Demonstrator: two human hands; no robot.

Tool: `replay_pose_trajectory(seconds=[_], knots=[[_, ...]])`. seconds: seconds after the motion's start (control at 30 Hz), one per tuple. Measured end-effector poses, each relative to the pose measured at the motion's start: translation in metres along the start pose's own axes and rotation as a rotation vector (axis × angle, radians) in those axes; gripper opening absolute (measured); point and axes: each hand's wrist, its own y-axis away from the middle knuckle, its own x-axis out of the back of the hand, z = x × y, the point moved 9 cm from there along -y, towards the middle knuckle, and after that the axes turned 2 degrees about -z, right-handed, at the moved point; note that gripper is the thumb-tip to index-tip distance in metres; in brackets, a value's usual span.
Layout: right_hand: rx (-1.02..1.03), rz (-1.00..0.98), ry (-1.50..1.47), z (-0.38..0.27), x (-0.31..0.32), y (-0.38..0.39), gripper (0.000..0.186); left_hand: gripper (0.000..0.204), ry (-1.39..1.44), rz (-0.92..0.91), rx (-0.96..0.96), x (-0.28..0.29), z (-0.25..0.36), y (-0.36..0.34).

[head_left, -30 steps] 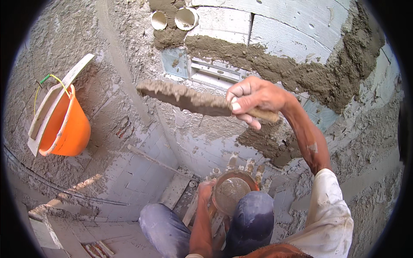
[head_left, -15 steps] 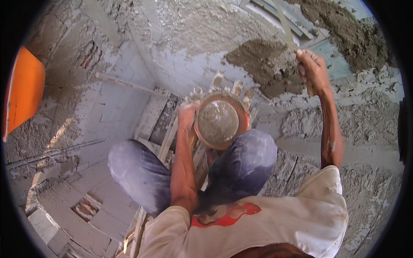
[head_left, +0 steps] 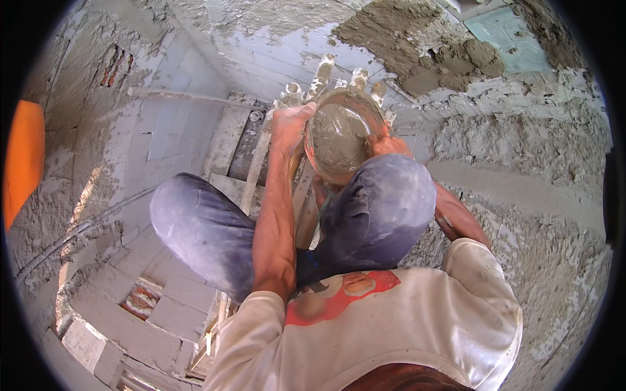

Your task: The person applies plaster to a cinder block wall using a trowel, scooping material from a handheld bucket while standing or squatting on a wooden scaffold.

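Clasping the left rim of a mortar bucket (head_left: 370,112) with the left grip (head_left: 291,129). Reaching over its right edge with the right grip (head_left: 390,144) — cannot tell what, if anything, it holds. Sits just beyond the right knee (head_left: 398,189) — well apart from an orange bucket (head_left: 25,156) at left.

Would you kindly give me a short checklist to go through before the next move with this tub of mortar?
1. Left grip on the tub: ok, it is at the left side of the rim.
2. Mortar in the tub: ok, there is some inside.
3. Right grip at the tub: ok, it is at the right side, by the mortar.
4. What the right grip holds: cannot tell, nothing shows clearly in it.
5. Whole rim in sight: not ok, the right knee hides its lower right part.
6. Tub firmly supported: cannot tell, its underside is hidden.
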Motion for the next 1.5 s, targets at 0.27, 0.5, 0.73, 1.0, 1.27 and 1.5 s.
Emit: replay_pose_trajectory(seconds=[0.27, 0.5, 0.73, 1.0, 1.27, 1.5], knots=[[0.115, -0.059, -0.655, 0.009, -0.018, 0.035, 0.027, 0.044, -0.036, -0.011, 0.022, -0.003, 0.011, 0.0], [0.067, -0.085, -0.616, 0.012, -0.004, 0.043, 0.028, 0.042, -0.068, 0.011, 0.129, 0.033, -0.037, -0.022], [0.302, 0.374, -0.38, -0.021, 0.176, 0.029, 0.037, 0.042, 0.008, 0.114, 0.025, 0.062, -0.079, -0.042], [0.599, 0.134, -0.813, -0.102, 0.382, 0.056, 0.025, 0.03, 0.173, 0.448, 0.148, 0.113, -0.117, -0.004], [0.19, 0.7, -0.866, 0.05, 0.528, -0.001, 0.027, 0.025, -0.068, 0.294, 0.175, 0.098, -0.135, 0.003], [0.048, 0.755, -1.134, 0.126, 0.349, 0.101, 0.033, 0.055, -0.147, 0.149, -0.07, 0.083, -0.06, 0.0]])
